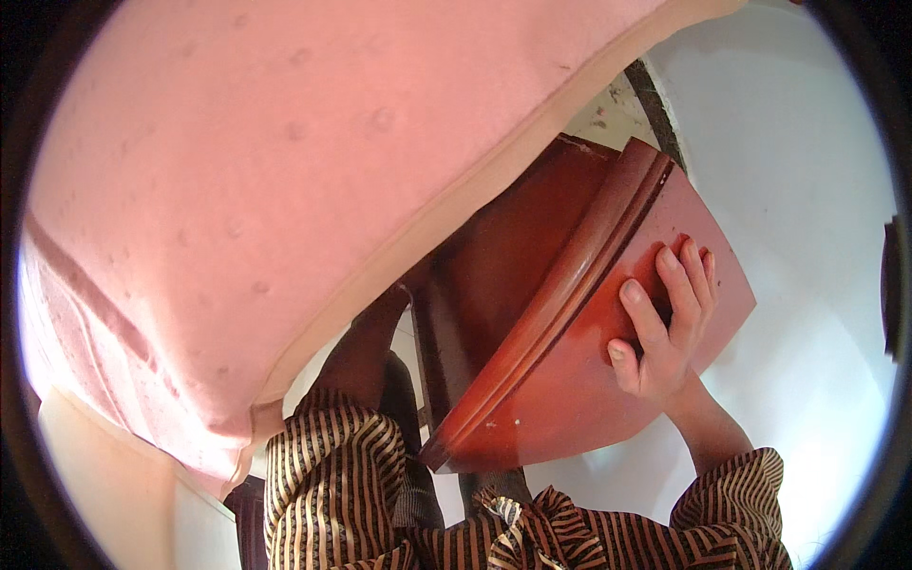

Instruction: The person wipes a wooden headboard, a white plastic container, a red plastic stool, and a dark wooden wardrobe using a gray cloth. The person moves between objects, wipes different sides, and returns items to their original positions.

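A reddish-brown piece of wooden furniture with a moulded edge (563, 299) stands tilted before me, between a pink cloth-covered surface and a white wall. My right hand (673, 331) rests on its smooth outer face with the fingers spread, the palm side against the wood. The left forearm, in a striped sleeve, reaches under the edge of the pink cover (320, 178); my left hand is hidden there, so what it touches does not show. The far end of the wooden piece also passes beneath or behind that cover.
The white wall (798, 235) curves along the right side, with a dark strip at its foot near a speckled floor patch (605, 117). A pale panel (107, 470) stands at lower left. My legs are below the wooden piece.
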The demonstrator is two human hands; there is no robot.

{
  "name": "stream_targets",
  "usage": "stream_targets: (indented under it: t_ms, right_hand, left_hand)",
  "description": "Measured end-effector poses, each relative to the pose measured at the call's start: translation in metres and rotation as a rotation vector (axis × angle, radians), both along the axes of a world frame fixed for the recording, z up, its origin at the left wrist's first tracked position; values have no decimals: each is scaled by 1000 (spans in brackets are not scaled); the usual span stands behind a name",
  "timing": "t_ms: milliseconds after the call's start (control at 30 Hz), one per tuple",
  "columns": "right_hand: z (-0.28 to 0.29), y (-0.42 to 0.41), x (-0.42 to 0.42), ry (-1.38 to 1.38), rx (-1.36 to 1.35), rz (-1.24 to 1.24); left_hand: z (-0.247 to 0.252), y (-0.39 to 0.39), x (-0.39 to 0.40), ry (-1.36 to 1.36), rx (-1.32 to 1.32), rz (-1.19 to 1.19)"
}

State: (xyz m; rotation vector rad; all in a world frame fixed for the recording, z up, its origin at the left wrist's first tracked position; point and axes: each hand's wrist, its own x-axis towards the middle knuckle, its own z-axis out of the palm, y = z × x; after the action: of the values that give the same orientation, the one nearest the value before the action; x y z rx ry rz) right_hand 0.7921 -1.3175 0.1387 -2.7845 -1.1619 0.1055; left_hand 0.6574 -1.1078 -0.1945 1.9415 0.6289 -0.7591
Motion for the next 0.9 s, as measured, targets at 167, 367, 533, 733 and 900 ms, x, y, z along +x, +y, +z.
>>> stream_targets:
  t_ms: [167, 367, 533, 733, 900]
  right_hand:
    - [-5, -2, 5, 11, 19, 25]
    - [-12, -7, 5, -6, 61, 42]
    - [-14, -16, 2, -12, 47, 14]
    - [-12, -15, 0, -19, 14, 14]
    - [-11, -12, 1, -34, 60, 44]
  left_hand:
    - [18, 29, -44, 167, 48, -176]
    - [10, 17, -35, 189, 174, -429]
    - [7, 1, -67, -67, 167, -88]
    - [-19, -11, -46, -238, 180, -214]
    - [-26, -2, 31, -178, 156, -348]
